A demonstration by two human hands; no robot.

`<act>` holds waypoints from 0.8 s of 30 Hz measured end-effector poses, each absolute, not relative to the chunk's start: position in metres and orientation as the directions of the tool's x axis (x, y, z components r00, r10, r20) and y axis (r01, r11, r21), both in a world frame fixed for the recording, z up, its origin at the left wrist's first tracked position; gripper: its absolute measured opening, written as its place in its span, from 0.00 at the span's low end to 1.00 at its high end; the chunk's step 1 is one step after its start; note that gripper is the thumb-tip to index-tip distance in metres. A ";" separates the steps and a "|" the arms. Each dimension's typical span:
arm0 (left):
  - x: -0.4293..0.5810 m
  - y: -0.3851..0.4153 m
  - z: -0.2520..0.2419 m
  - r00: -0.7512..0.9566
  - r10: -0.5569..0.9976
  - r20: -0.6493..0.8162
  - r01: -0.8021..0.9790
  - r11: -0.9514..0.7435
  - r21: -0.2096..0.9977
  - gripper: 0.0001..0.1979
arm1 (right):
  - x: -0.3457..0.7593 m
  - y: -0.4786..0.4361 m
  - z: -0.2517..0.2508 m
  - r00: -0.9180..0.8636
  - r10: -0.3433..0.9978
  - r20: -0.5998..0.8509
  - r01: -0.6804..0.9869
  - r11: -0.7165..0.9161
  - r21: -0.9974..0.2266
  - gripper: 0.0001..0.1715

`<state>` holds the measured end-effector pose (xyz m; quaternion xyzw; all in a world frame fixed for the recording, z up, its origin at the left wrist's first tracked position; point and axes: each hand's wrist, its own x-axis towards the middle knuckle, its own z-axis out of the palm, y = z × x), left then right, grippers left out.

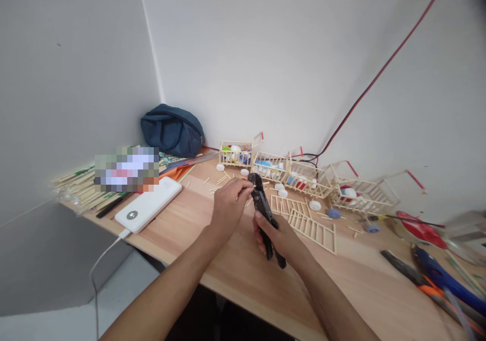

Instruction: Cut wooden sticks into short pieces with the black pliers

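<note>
Over the desk's [228, 272] near edge, the right hand [279, 236] was clenched around the handles of the pliers [261, 199], whose head rose up and away from the fist to meet the left hand [228, 204], which pinched a thin stick [248, 198] at the tip. Black and slim, the pliers stood tilted, their handle ends poking out below the palm. Fingers hid nearly all of the stick, how the jaws stood could not be told, and the tools [436, 275] at the right edge were blurred and cut off.
</note>
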<state>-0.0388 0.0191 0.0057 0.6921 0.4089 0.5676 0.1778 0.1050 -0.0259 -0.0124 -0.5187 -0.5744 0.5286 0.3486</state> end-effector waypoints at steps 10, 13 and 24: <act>-0.040 0.019 0.006 0.046 0.719 0.693 0.372 -0.656 0.656 0.06 | 0.101 -0.027 -0.016 -0.218 0.969 -0.118 0.162 -0.084 -0.983 0.24; -0.039 0.018 0.007 0.031 0.751 0.660 0.372 -0.622 0.689 0.05 | 0.098 -0.028 -0.021 -0.148 0.984 -0.096 0.220 -0.062 -0.973 0.24; -0.037 0.015 0.008 -0.002 0.790 0.613 0.344 -0.576 0.742 0.05 | 0.090 -0.027 -0.032 -0.002 1.000 0.017 0.401 0.016 -0.916 0.25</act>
